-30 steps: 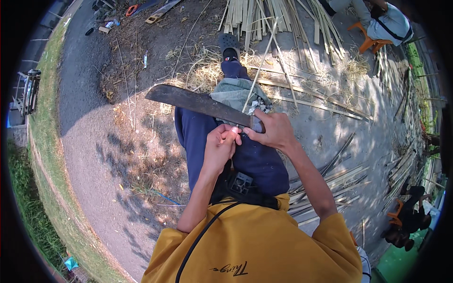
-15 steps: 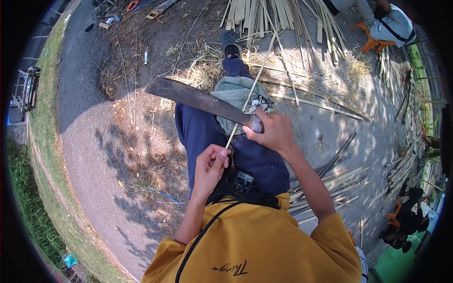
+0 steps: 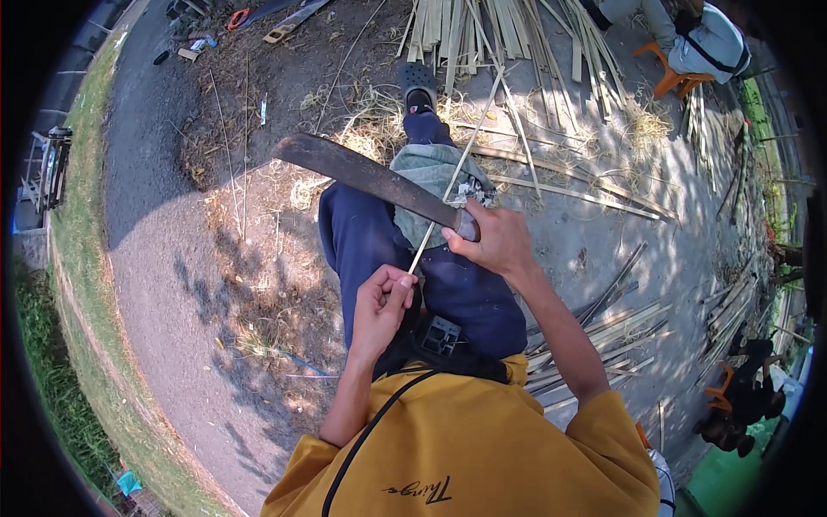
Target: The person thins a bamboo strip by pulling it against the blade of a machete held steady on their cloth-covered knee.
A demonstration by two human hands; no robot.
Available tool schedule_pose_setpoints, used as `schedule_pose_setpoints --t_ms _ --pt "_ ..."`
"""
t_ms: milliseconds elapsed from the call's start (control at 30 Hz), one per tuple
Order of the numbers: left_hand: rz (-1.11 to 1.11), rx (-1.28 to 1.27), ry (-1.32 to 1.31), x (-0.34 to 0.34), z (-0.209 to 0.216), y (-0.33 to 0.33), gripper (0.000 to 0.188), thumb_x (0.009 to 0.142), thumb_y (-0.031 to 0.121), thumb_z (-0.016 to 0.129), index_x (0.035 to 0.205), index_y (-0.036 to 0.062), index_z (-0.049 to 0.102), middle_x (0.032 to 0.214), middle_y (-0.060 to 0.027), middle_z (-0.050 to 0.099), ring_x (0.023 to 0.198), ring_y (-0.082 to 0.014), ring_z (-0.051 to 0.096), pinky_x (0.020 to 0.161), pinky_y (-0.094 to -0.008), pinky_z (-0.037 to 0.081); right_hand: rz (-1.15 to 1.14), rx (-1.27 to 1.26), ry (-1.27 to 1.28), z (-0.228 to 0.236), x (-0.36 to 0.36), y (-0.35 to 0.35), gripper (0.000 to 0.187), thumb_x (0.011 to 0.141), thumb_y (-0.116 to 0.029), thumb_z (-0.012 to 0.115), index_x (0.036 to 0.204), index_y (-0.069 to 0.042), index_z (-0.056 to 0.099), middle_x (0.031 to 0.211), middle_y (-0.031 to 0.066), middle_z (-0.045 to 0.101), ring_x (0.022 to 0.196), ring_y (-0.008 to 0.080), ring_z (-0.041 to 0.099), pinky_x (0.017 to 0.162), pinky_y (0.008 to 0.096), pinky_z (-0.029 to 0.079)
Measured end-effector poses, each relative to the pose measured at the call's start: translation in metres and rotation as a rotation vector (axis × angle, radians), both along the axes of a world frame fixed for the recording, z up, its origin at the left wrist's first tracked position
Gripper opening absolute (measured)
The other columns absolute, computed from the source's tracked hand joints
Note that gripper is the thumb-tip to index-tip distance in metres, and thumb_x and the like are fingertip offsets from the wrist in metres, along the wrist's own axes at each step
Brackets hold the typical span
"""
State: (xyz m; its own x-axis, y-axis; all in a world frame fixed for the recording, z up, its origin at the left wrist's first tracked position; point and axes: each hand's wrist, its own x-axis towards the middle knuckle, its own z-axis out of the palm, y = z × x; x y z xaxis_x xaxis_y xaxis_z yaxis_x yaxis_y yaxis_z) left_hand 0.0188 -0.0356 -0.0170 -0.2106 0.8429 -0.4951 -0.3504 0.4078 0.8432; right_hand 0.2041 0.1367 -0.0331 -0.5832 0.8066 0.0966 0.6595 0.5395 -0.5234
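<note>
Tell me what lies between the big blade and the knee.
In the head view, a grey-green cloth lies over the knee, under the blade and the thin strip.

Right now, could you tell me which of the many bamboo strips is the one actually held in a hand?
The thin strip pinched by the left hand, running up under the knife; the others lie on the ground.

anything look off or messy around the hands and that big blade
Nothing stands out as damaged. The right hand grips the long dark blade over a grey-green cloth on the knee, and the left hand pinches the thin bamboo strip that runs under the blade. Loose shavings and split bamboo strips litter the ground ahead.
</note>
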Motion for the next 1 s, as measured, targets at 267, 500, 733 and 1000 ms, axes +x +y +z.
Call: schedule_pose_setpoints --t_ms 267,500,733,1000 --pt "-0.012 -0.134 0.027 -0.034 0.005 -0.114 0.014 0.111 0.015 0.06 0.106 0.0022 0.064 0.072 0.0027 0.059 0.048 0.0009 0.038 0.043 -0.0196 0.027 -0.027 -0.022 0.053 0.0 -0.005 0.002 0.055 0.085 -0.058 0.074 0.1 -0.006 0.071 0.058 0.0148 0.062 0.056 0.0371 0.067 0.055 0.0466 0.051" --pt "-0.07 -0.185 0.16 -0.047 0.01 -0.096 0.012 0.109 0.011 0.062 0.114 0.0002 0.064 0.078 -0.0017 0.064 0.056 -0.004 0.055 0.048 -0.0199 0.042 -0.031 -0.028 0.05 -0.004 -0.003 -0.001 0.055 0.087 -0.061 0.072 0.095 -0.007 0.069 0.057 0.015 0.062 0.057 0.0381 0.068 0.055 0.0485 0.051" --pt "-0.076 -0.096 0.287 -0.043 0.005 -0.068 0.015 0.108 0.01 0.063 0.112 -0.0029 0.07 0.083 -0.0045 0.07 0.061 -0.0062 0.06 0.053 -0.0209 0.045 -0.05 0.022 0.072 -0.011 -0.001 -0.003 0.055 0.087 -0.064 0.071 0.091 -0.009 0.066 0.058 0.0151 0.063 0.058 0.0396 0.069 0.055 0.0501 0.052" --pt "-0.005 0.065 0.263 -0.02 0.0 -0.001 0.012 0.106 0.007 0.065 0.108 -0.0028 0.072 0.083 -0.0032 0.071 0.061 -0.003 0.054 0.054 -0.0209 0.043 -0.029 -0.016 0.097 -0.004 0.0 -0.004 0.054 0.085 -0.061 0.074 0.093 -0.008 0.067 0.059 0.0155 0.063 0.059 0.04 0.068 0.057 0.0504 0.052"
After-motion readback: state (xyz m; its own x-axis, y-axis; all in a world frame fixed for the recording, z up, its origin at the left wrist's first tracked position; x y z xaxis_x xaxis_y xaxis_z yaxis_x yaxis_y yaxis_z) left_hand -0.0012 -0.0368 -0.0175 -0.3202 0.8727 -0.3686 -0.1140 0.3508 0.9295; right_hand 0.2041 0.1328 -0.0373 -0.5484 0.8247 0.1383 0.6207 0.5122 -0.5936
